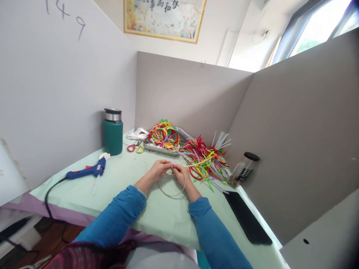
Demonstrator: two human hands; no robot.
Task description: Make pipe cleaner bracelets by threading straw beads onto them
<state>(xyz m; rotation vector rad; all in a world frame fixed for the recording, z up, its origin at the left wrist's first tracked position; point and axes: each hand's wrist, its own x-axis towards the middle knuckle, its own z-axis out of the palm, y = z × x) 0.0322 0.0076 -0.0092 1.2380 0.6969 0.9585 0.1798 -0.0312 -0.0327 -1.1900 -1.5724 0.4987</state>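
Observation:
Both hands meet over the middle of the pale green table cover. My left hand [159, 169] has its fingers pinched on a small pinkish piece [172, 164]. Opposite it, the fingertips of my right hand [180, 174] are closed around the same spot. A thin whitish ring [171, 195] hangs below the fingertips and loops between the two wrists. The pinkish piece is too small to make out in detail.
A green bottle [113, 134] and blue glue gun [86, 172] stand or lie left. Behind the hands are a metal tray [161, 150] and colourful pipe cleaners [206, 158]. At right are a clear jar [245, 168] and black flat object [246, 218]. Partitions surround the table.

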